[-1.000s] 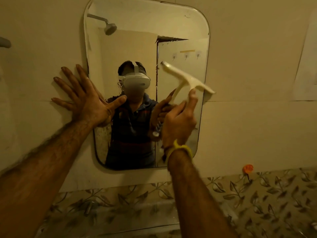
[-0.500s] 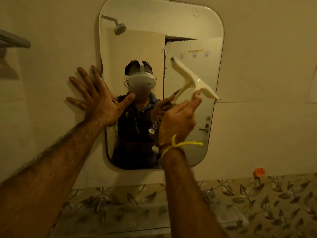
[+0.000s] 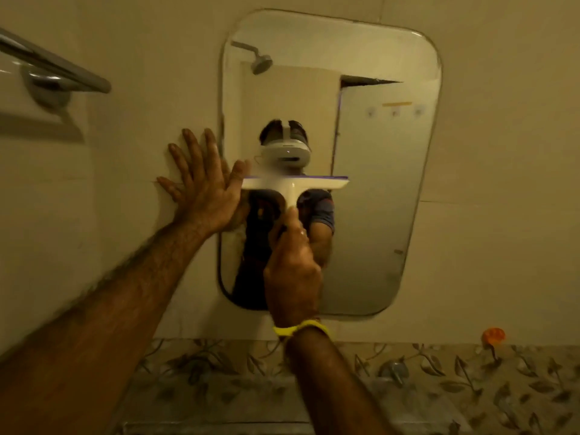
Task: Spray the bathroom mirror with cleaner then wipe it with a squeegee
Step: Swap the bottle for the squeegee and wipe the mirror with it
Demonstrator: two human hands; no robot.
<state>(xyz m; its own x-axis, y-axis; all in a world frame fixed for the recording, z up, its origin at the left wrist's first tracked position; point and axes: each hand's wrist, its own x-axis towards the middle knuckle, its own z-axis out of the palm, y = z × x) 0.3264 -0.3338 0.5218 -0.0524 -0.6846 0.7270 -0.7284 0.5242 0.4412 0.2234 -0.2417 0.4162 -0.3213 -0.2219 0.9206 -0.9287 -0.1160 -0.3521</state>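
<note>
The right hand (image 3: 292, 271) is closed around the handle of the white squeegee (image 3: 295, 185), whose blade lies level across the left half of the mirror (image 3: 376, 189), about midway up; contact with the glass can't be confirmed. The left hand (image 3: 201, 186) is open, fingers spread, flat on the wall (image 3: 141, 152) at the mirror's left edge (thumb over the glass). A yellow band (image 3: 301, 329) circles the right wrist.
</note>
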